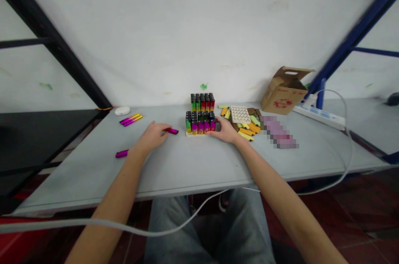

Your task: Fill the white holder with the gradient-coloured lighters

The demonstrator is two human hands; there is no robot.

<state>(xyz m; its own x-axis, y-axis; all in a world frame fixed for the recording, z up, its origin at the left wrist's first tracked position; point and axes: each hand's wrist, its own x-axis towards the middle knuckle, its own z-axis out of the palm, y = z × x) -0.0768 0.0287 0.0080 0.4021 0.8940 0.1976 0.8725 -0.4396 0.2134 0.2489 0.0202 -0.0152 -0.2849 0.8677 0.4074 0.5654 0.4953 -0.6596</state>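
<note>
Okay, so the left hand (151,137) is curled shut around a magenta lighter (171,131), with just the end poking past the fingers, a bit left of center on the grey table (187,164). The right hand (226,130) looks relaxed and open, not gripping anything, its fingertips (216,119) resting against the right end of a block of upright lighters (199,122) in a pale tray (193,134). Honestly, that's a solid setup: one hand lightly bracing the block keeps those tall rows from tipping while the other handles a single lighter. I'd just keep that brace gentle. Right behind sits a second upright block of lighters (202,102). To the right, a white grid tray with round holes (240,114) sits on a heap of yellow and orange lighter casings (247,129), and its holes look empty from here. Further right, there's an open cardboard box (285,91), but I can't see inside it.
</note>
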